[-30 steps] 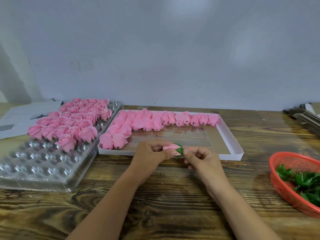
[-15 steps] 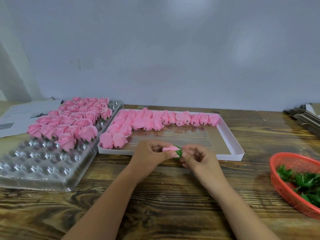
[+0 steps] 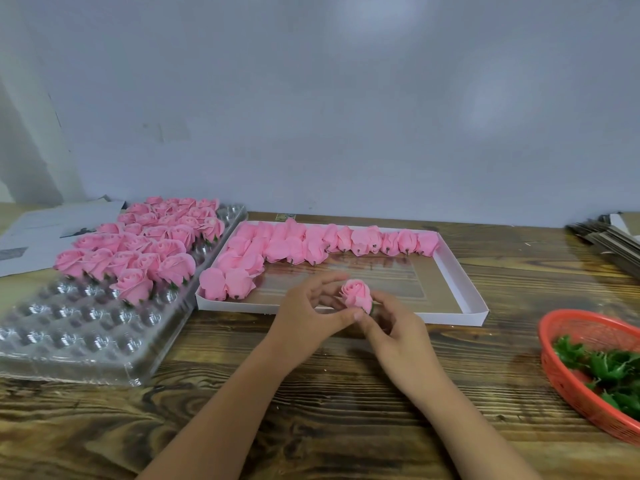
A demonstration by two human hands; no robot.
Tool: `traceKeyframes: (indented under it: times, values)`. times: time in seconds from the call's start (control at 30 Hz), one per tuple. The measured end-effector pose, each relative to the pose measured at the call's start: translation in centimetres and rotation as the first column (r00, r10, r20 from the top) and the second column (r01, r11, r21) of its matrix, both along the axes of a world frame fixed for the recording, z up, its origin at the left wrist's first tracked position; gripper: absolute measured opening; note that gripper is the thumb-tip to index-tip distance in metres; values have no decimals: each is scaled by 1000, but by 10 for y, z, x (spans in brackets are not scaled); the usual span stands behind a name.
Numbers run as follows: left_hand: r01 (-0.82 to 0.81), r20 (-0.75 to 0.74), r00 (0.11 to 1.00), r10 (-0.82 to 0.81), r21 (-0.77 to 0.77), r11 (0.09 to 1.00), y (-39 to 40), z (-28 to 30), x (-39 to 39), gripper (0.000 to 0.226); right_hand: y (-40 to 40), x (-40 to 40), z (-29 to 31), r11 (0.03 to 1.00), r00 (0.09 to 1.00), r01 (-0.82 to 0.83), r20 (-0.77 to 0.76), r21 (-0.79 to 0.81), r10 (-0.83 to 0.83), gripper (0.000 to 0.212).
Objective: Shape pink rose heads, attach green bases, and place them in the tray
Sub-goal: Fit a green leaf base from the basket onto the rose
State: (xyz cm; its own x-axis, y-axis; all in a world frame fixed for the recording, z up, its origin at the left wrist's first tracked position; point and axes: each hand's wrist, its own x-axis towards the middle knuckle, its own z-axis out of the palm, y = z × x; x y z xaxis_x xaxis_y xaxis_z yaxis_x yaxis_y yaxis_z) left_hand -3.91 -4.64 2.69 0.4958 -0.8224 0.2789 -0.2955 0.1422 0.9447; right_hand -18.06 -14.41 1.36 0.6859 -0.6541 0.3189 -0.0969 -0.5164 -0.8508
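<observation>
While resting over the grained wooden table (image 3: 346, 410), pinching a soft layered rose (image 3: 356, 295) between left hand (image 3: 308, 315) and right hand (image 3: 394, 329); green base (image 3: 372, 309) mostly hidden.

Glossy plastic tray (image 3: 86, 355) — grained wood table (image 3: 311, 410)

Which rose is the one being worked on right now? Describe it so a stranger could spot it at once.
Start at the white cardboard box in the middle of the wooden table and look at its near edge. There the left hand and right hand hold one pink rose between them. Unlike the roses lying in the box or seated in the clear plastic tray, it is upright in the fingers, bloom facing up.
</observation>
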Motion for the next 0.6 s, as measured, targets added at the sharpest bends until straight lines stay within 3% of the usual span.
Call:
traceKeyframes:
  times: [0.2,0.4,0.6]
  values:
    - [-16,49,999,16,13,1000,2,2,0,40,3,1,-2,998,998,-63,15,5,63,33]
    - [10,-71,997,-21,-152,988,4,9,-9,16,9,6,-8,991,991,-136,-18,-8,136,24]
    - [87,-89,991,-95,-86,992,4,5,-13,13,17,7,-7,979,979,-200,-50,-35,199,38]
